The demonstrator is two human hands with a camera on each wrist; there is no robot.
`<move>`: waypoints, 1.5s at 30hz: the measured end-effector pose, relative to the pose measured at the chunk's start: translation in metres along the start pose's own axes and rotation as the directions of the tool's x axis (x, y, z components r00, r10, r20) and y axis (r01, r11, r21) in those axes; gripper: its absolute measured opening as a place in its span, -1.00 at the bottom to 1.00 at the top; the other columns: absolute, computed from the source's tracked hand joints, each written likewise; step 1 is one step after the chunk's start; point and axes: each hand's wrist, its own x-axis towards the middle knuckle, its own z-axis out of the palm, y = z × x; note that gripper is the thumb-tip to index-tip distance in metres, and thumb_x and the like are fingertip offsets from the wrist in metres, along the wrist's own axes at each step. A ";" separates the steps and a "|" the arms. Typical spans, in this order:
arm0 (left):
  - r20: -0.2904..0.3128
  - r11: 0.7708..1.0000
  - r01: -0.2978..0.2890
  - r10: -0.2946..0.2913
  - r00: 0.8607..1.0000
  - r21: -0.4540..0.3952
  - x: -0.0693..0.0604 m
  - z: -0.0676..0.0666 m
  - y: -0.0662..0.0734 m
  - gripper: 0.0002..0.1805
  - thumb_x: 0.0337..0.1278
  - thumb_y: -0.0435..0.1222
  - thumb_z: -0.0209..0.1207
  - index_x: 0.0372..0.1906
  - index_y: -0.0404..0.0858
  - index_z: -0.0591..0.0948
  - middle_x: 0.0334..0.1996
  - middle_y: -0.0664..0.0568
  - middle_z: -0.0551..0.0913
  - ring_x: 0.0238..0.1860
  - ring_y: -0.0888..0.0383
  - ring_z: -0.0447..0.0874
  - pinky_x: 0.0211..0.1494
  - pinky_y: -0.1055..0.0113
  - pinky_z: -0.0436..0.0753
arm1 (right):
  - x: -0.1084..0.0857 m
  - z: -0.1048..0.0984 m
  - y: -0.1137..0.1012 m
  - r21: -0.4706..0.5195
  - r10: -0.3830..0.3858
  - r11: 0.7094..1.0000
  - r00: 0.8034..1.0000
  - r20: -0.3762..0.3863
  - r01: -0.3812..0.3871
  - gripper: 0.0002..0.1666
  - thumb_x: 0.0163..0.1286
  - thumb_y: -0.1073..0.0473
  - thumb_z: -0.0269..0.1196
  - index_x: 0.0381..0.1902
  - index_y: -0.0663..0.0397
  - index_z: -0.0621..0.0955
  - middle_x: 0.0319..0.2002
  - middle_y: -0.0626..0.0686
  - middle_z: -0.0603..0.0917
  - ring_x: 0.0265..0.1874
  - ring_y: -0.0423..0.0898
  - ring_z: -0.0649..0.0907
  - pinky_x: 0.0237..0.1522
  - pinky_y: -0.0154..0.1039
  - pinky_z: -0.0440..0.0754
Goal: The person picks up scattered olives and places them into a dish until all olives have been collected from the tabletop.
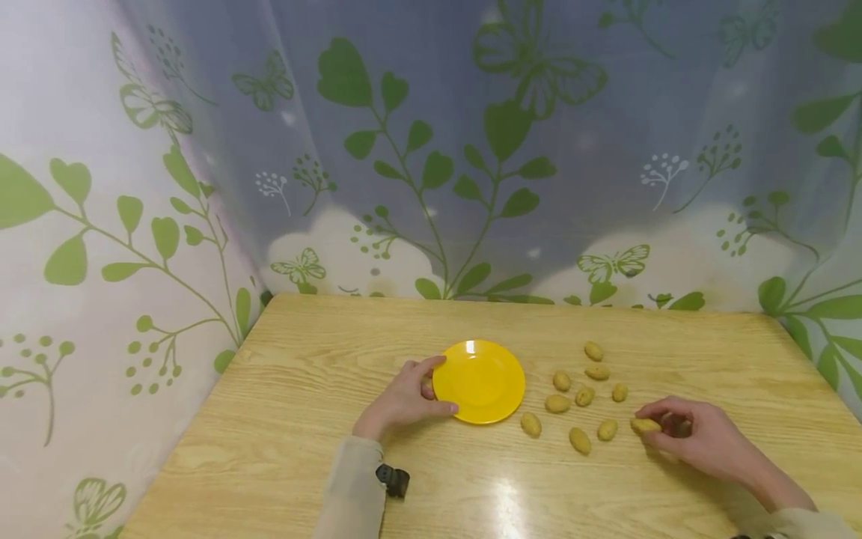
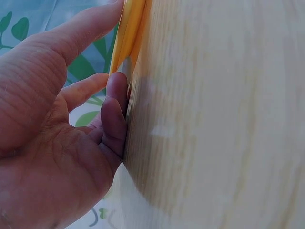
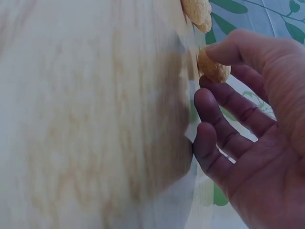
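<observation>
A round yellow plate lies on the table in the head view. My left hand holds its left rim, thumb at the near side and index finger at the far side; in the left wrist view the plate's edge shows beyond the thumb. Between the thumb and fingers of my right hand is a small tan oval nut-like piece, pinched close to the table. The right wrist view shows this piece with a rough, pitted skin. Several similar nut-like pieces lie scattered between the plate and my right hand.
The wooden table reaches back to a patterned curtain with green leaves and butterflies. Another curtain hangs along the left side. A small black device is strapped at the left sleeve.
</observation>
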 end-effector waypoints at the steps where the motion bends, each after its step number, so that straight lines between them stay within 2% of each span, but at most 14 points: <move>1: 0.000 1.000 -0.002 0.002 1.000 -0.001 0.000 0.000 0.000 -0.02 0.05 0.00 0.49 0.56 -0.07 0.30 0.03 -0.07 0.41 -0.21 0.15 0.44 -0.09 0.27 0.44 | 0.000 -0.001 0.000 -0.004 0.013 1.000 1.000 0.003 -0.013 -0.72 0.25 0.23 0.47 -0.06 0.00 0.75 -0.25 -0.10 0.75 -0.39 -0.42 0.59 -0.39 -0.36 0.56; 4: 0.000 1.000 -0.005 0.005 1.000 -0.002 0.000 0.000 0.000 -0.03 0.07 0.00 0.48 0.56 -0.08 0.30 0.05 -0.07 0.41 -0.21 0.16 0.44 -0.08 0.28 0.45 | -0.001 -0.003 -0.001 -0.005 0.048 0.999 0.999 0.014 -0.048 -0.70 0.27 0.23 0.45 -0.02 0.00 0.74 -0.17 -0.02 0.77 -0.35 -0.44 0.61 -0.36 -0.35 0.59; 8: 0.001 1.000 -0.002 0.002 1.000 -0.005 -0.001 0.000 0.001 -0.04 0.07 0.00 0.48 0.56 -0.08 0.30 0.03 -0.07 0.41 -0.21 0.15 0.44 -0.08 0.28 0.44 | 0.001 -0.005 -0.003 0.000 0.050 0.999 0.999 0.004 -0.050 -0.69 0.28 0.24 0.44 -0.01 0.02 0.74 -0.12 0.02 0.77 -0.31 -0.46 0.61 -0.33 -0.35 0.63; 16: -0.001 1.000 -0.001 0.001 1.000 -0.007 -0.001 0.001 0.000 -0.04 0.08 0.00 0.48 0.56 -0.08 0.31 0.00 -0.06 0.40 -0.21 0.15 0.44 -0.08 0.27 0.43 | 0.004 -0.005 -0.009 0.045 0.011 0.999 0.999 -0.045 -0.008 -0.72 0.28 0.26 0.45 -0.03 0.00 0.75 -0.15 -0.16 0.74 -0.29 -0.45 0.63 -0.32 -0.34 0.66; 21: -0.001 1.000 0.002 -0.002 1.000 -0.007 -0.001 0.001 -0.001 -0.05 0.09 0.01 0.47 0.56 -0.07 0.31 -0.01 -0.05 0.40 -0.21 0.15 0.44 -0.08 0.26 0.43 | 0.007 -0.003 -0.015 0.058 -0.018 0.998 0.997 -0.079 0.023 -0.71 0.26 0.29 0.45 -0.06 -0.01 0.76 -0.15 -0.21 0.74 -0.28 -0.43 0.63 -0.30 -0.36 0.66; 39: -0.005 1.000 0.003 -0.003 1.000 -0.023 -0.001 0.002 -0.002 -0.06 0.10 0.02 0.45 0.56 -0.06 0.31 0.02 -0.07 0.41 -0.18 0.14 0.46 -0.05 0.24 0.44 | 0.027 0.005 -0.036 0.121 -0.062 0.990 0.992 -0.106 0.075 -0.70 0.27 0.31 0.45 -0.03 0.03 0.75 -0.13 -0.12 0.76 -0.26 -0.41 0.65 -0.25 -0.39 0.68; 45: -0.009 1.000 -0.002 0.002 1.000 -0.027 -0.002 0.001 -0.002 -0.07 0.11 0.01 0.44 0.56 -0.07 0.30 0.06 -0.07 0.40 -0.18 0.15 0.45 -0.05 0.24 0.43 | 0.032 0.010 -0.043 0.179 -0.072 0.980 0.993 -0.096 0.089 -0.70 0.30 0.28 0.44 0.00 0.07 0.74 -0.12 -0.06 0.77 -0.25 -0.37 0.68 -0.23 -0.39 0.69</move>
